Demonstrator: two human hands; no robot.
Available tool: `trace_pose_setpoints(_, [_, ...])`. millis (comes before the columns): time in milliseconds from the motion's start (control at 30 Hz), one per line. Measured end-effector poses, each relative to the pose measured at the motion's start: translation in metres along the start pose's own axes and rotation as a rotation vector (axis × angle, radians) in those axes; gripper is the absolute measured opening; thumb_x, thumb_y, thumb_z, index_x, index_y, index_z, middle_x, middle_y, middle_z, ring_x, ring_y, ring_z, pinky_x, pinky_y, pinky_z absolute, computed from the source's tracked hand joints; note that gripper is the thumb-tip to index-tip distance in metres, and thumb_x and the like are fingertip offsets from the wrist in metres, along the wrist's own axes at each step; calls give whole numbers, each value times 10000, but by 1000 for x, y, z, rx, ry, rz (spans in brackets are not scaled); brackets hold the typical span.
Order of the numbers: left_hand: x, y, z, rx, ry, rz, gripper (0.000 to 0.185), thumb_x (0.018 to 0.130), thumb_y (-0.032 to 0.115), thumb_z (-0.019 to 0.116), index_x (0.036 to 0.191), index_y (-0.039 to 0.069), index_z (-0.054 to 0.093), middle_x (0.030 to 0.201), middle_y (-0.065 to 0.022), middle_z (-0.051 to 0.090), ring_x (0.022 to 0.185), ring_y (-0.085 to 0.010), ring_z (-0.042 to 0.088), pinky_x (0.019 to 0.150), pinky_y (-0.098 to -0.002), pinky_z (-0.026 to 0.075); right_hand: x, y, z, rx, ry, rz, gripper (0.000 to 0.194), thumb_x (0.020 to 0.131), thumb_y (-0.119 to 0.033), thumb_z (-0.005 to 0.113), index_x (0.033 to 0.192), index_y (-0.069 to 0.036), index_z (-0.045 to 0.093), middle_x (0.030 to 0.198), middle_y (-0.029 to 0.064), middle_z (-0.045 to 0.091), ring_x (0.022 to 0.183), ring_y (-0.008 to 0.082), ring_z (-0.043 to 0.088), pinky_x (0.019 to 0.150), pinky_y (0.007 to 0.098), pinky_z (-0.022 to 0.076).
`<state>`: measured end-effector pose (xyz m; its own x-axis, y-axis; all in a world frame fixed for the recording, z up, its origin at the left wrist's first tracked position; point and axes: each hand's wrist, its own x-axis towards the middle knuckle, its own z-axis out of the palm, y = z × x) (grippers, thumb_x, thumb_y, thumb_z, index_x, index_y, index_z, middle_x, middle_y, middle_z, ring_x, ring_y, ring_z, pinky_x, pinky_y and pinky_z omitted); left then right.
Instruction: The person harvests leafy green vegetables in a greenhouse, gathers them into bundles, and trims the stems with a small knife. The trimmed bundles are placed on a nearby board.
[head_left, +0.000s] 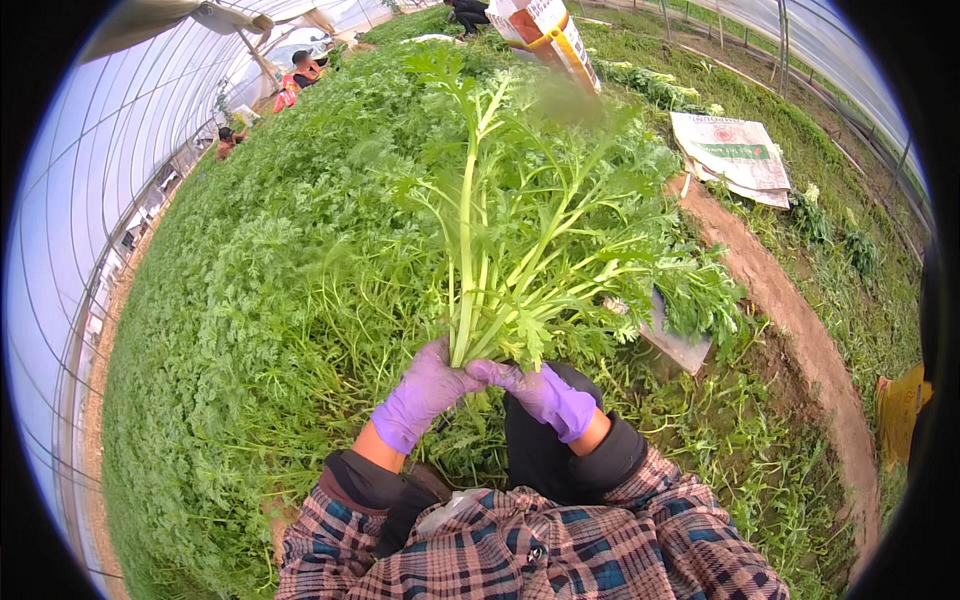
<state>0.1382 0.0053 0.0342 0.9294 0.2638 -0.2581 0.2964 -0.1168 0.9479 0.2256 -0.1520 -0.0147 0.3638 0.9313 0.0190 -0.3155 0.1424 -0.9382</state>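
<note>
Both my hands wear purple disposable gloves and meet in front of me around the base of a bunch of leafy green stalks (469, 247). My left hand (427, 386) grips the stem ends from the left. From the right, my right hand (536, 390) holds the same bunch, its thumb near the left one. The stalks fan upward and to the right, with feathery, lobed leaves. Some fingers are hidden behind the stems. Right of the bunch, more cut greens (694, 292) lie over a flat pale board or sheet (675, 337).
Dense greens (247, 300) grow at left and ahead. A dirt ridge (795, 315) curves along the right, near a white woven sack (731, 154). A printed bag (547, 37) stands at the top. A yellow bag (896, 416) is far right. Several people, one a crouching person (306, 69), are farther off.
</note>
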Motion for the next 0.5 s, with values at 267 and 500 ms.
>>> trace_pose_setpoints(267, [38, 46, -20, 1502, 281, 352, 262, 769, 144, 635, 1004, 50, 569, 809, -175, 640, 780, -355, 651, 679, -451, 498, -68, -118, -53, -116, 39, -224, 495, 862, -274, 696, 1260, -11, 564, 1129, 92, 626, 1069, 161, 573, 959, 305, 445])
trace_pose_setpoints(500, [28, 61, 50, 1807, 202, 785, 133, 760, 115, 579, 890, 115, 611, 693, -72, 597, 656, -236, 638, 535, -379, 467, 14, -155, -91, -719, 164, -425, 566, 920, -470, 592, 1248, -11, 567, 1194, 90, 625, 1075, 175, 584, 939, 300, 452])
